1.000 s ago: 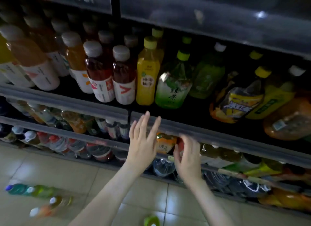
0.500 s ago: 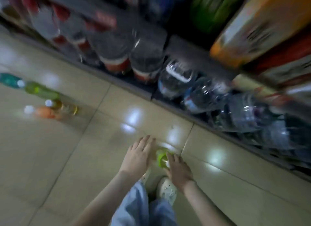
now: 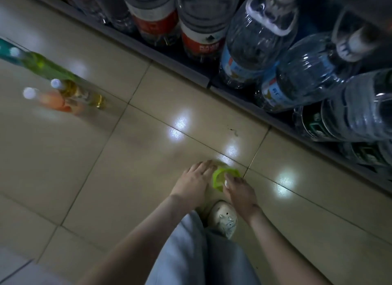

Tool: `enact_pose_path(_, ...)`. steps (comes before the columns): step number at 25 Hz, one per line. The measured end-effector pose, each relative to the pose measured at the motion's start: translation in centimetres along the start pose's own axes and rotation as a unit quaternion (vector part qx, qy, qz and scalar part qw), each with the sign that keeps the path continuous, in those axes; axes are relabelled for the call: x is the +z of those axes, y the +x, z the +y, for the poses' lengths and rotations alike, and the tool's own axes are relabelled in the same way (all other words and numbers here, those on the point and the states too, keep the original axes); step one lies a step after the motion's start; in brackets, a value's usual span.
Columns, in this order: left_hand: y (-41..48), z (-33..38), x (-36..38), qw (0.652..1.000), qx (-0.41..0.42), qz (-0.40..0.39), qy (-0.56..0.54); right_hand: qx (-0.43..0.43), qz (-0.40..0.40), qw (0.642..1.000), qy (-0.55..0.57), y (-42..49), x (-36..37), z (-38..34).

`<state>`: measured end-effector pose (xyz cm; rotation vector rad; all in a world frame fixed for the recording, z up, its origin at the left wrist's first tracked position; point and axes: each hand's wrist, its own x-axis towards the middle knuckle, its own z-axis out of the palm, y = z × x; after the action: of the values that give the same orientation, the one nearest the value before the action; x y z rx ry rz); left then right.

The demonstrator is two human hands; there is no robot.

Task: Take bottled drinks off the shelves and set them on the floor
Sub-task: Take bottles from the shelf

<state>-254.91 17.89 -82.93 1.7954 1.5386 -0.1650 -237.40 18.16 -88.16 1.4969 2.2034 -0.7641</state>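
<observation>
A green-capped bottle [image 3: 220, 178] stands on the tiled floor [image 3: 127, 157], seen from straight above, just in front of my white shoe [image 3: 223, 218]. My left hand [image 3: 194, 181] lies against its left side with the fingers pointing down. My right hand [image 3: 239, 190] covers its right side, fingertips on the cap. The bottle's body is hidden under the cap and my hands. Farther left on the floor stand a teal bottle [image 3: 6, 49], a green bottle [image 3: 42, 65], a yellow bottle [image 3: 80, 92] and an orange bottle [image 3: 54, 100].
The bottom shelf [image 3: 180, 69] runs diagonally from top left to right. It holds large water bottles with red labels [image 3: 199, 42] and blue-labelled jugs [image 3: 254, 44]. My pale trouser leg [image 3: 197, 253] fills the bottom centre.
My view has swung from the upper shelves down to the floor. Both hands, empty at the shelf edge a second ago, have dropped and closed in on the green-capped bottle.
</observation>
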Motion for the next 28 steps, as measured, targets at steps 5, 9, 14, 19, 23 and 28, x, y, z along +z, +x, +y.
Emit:
enact_pose_path(5,-4.9,6.8,-9.0,0.997,0.054,-0.045,0.038,0.079,0.077,0.968,0.224,-9.1,-15.2,-3.1)
enact_pose_path(9,-10.5,14.5,-20.9,0.989,0.149,0.014,0.009,0.054,0.185,0.928,0.318,-19.2,-30.9,-6.7)
enact_pose_path(14,-16.1,24.7,-36.4,0.970,0.229,0.080,-0.002,0.044,0.278,0.894,0.348,-28.3,-46.3,-8.5)
enact_pose_path(19,-17.8,30.8,-45.4,0.934,0.328,0.130,0.061,0.046,0.395,0.848,0.351,-34.1,-56.0,-9.7)
enact_pose_path(23,-18.9,34.7,-51.8,0.900,0.365,0.226,0.083,0.016,0.498,0.788,0.361,-36.4,-61.8,-10.5)
enact_pose_path(28,-17.4,37.5,-56.6,0.858,0.366,0.332,0.140,-0.029,0.553,0.738,0.385,-35.2,-66.6,-9.1)
